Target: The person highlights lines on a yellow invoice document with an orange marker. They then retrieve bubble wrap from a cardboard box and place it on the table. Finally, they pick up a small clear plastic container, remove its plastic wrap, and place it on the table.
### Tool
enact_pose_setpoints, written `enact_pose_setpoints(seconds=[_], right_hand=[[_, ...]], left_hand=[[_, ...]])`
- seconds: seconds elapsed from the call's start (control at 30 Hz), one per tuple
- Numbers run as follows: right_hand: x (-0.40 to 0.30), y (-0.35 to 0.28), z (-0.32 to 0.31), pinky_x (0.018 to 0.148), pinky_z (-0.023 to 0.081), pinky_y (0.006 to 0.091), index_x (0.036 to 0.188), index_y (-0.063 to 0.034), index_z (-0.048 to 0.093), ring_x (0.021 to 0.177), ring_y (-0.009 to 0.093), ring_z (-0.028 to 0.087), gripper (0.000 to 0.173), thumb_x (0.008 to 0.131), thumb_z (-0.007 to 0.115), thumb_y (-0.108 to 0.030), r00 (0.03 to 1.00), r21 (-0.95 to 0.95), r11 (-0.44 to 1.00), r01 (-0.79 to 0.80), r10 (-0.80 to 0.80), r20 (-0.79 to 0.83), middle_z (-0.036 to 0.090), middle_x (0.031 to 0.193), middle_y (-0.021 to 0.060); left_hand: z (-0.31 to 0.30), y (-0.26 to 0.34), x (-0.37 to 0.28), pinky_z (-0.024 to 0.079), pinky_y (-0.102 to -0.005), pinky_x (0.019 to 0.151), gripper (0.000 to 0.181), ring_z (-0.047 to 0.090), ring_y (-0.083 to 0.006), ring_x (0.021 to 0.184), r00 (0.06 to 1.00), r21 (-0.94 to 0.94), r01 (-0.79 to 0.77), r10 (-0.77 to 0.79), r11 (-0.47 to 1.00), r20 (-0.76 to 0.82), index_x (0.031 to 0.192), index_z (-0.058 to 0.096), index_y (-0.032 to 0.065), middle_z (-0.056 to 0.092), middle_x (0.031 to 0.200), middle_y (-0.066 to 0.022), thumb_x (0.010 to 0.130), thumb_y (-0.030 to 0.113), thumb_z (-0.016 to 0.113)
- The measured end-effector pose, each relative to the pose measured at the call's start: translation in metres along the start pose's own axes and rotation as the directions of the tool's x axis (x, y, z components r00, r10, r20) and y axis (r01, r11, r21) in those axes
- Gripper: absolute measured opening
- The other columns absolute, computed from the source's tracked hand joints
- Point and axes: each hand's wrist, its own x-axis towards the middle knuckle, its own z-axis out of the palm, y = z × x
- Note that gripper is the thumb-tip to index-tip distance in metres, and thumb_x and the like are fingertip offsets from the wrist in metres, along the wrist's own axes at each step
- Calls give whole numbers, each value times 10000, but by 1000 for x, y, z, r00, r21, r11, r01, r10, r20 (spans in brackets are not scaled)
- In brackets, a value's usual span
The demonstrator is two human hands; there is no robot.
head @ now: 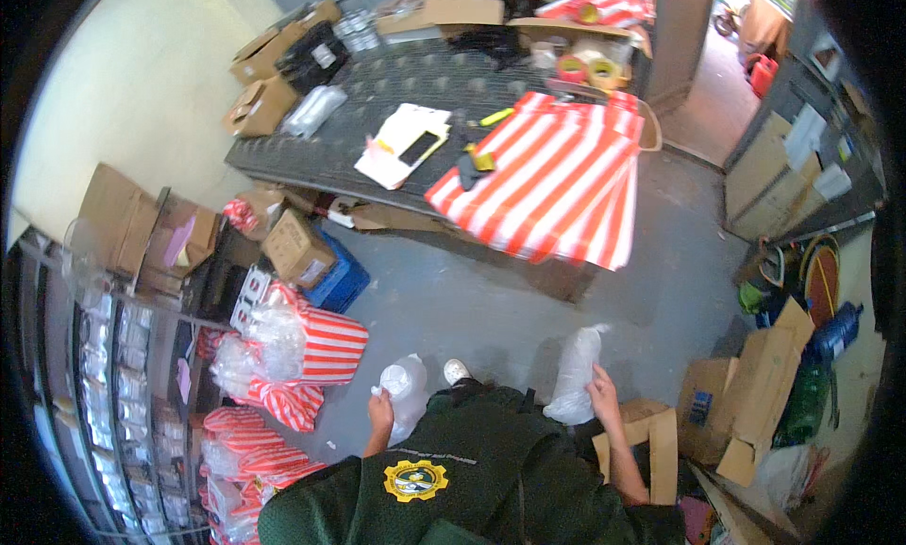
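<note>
My left hand [381, 412] grips the gathered top of a translucent plastic bag [409, 403], which hangs beside my leg with white contents that I cannot make out. On the other side, my right hand [604, 395] holds a second translucent plastic bag [575, 376] by its side edge. That bag looks long and filled, its twisted end pointing away from me. Both bags are above the grey floor [467, 311], in front of my dark green shirt. Beyond them, a red-and-white striped plastic bag [552, 184] lies flat, overhanging the front edge of the dark table [304, 148].
On the table are papers [400, 138], a phone [420, 148] and tape rolls [603, 72]. Striped sacks [333, 343] and a blue crate [340, 276] stand left, near shelving [106, 375]. Cardboard boxes [761, 389] crowd the right. A doorway [715, 99] opens at upper right.
</note>
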Motion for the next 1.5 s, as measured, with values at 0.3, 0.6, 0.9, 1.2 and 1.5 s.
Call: enact_pose_setpoints(seconds=[0.3,0.6,0.9,1.2,1.5], right_hand=[[181,-219,284,1053,456,336,898,76,711,1260,265,608,290,927,577,-179,903,208,978,-10,-80,421,606,1472,155],[282,-381,443,986,507,329,1371,116,589,1083,214,665,551,895,572,-160,897,723,625,-296,-78,435,693,1249,155],[438,-521,468,1037,485,357,1437,104,526,1162,251,642,646,889,579,-235,979,833,553,25,-183,92,656,1307,177],[629,-566,543,1150,372,350,1246,112,657,1362,274,524,424,931,534,-145,971,680,695,232,-130,-198,565,1492,200],[749,-554,673,1180,329,446,725,48,574,1403,388,468,233,924,614,-66,898,302,878,371,-257,-356,540,1523,202]], left_hand=[[-137,32,159,476,-469,750,436,661,-333,794,975,-88,48,-66,995,-214,1030,683,-91,706,851,-241,1046,329,568],[-197,176,415,420,-422,682,428,521,-193,727,906,-396,-345,192,851,-377,893,649,-63,607,747,-65,1068,320,573],[-163,461,687,482,-324,819,322,607,-134,929,906,-824,-406,290,396,-307,1125,678,-16,686,1039,-37,1073,288,585],[-6,440,933,522,-494,922,553,616,-303,1196,980,-969,197,-6,148,198,1459,483,105,612,1375,-113,1078,507,483],[13,328,1005,534,-492,900,619,573,-297,1193,832,-786,554,-143,275,537,1480,448,88,549,1381,-129,1052,528,532]])
